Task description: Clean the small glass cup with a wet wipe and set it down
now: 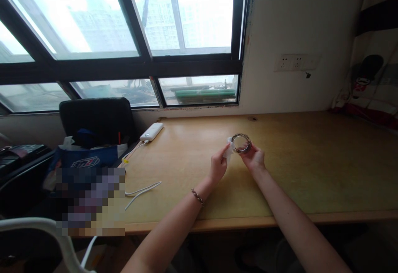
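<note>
Above the desk, my right hand (254, 159) is closed around the lower right side of a round object with a shiny dark metallic rim (241, 134). Fingers and the desk's colour show through its middle; its exact kind is unclear. My left hand (219, 163) pinches a crumpled white tissue (229, 151), which touches the left side of that rim. A braided bracelet (198, 197) circles the left wrist.
The wooden desk (311, 173) runs below the window. On its left lie a white power bank (152, 132) and a white cable (143, 190). Beyond that edge stand a black chair (96, 117) and a blue bag (90, 157). Wall sockets (291, 62) are at upper right.
</note>
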The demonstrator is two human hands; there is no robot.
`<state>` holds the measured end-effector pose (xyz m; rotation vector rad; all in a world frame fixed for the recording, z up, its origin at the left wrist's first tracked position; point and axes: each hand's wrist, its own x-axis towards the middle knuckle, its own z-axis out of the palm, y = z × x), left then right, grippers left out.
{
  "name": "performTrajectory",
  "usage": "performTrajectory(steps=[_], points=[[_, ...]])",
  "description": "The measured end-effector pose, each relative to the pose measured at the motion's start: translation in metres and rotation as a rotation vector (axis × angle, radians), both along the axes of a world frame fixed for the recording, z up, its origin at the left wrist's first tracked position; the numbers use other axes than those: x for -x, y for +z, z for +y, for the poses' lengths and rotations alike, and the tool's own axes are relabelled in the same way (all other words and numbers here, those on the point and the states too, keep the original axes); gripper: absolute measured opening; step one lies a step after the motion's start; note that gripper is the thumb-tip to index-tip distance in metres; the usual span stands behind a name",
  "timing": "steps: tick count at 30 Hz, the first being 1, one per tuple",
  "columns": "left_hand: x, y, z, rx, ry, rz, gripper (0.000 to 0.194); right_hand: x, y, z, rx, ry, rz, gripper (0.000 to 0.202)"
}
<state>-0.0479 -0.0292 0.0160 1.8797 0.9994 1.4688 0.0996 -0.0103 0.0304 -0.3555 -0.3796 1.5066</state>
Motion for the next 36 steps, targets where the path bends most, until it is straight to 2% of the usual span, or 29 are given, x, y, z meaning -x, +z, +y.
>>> performTrajectory(steps=[4, 7, 11, 14, 18, 25, 29, 33, 36], points=[[0.000, -0.003, 0.006, 0.089, 0.024, -0.105, 0.048, 0.006, 0.000, 0.002, -0.027, -0.138, -0.209, 0.003], [0.002, -0.001, 0.008, 0.089, 0.050, -0.149, 0.047, 0.012, -0.002, 0.000, -0.089, -0.117, -0.446, 0.010], [0.006, 0.005, 0.007, -0.034, 0.022, -0.043, 0.049, 0.018, -0.004, -0.005, -0.095, -0.108, -0.683, 0.020], [0.008, 0.007, 0.005, -0.150, -0.021, 0.078, 0.052, 0.020, -0.007, -0.005, -0.098, -0.135, -0.754, 0.023], [0.010, 0.008, 0.005, -0.297, -0.083, 0.223, 0.056, 0.024, -0.010, 0.000, -0.079, -0.105, -0.637, 0.031], [0.006, 0.007, 0.008, -0.513, -0.194, 0.455, 0.049, 0.024, 0.005, -0.004, -0.030, 0.137, -0.222, 0.031], [0.003, 0.008, 0.008, -0.607, -0.256, 0.565, 0.042, 0.013, 0.008, -0.006, -0.001, 0.248, -0.098, 0.042], [0.001, 0.009, 0.006, -0.652, -0.257, 0.613, 0.040, 0.005, 0.001, -0.003, 0.037, 0.186, -0.053, 0.042], [0.001, 0.010, 0.004, -0.657, -0.259, 0.625, 0.042, 0.001, -0.005, 0.001, 0.060, 0.055, -0.031, 0.033]])
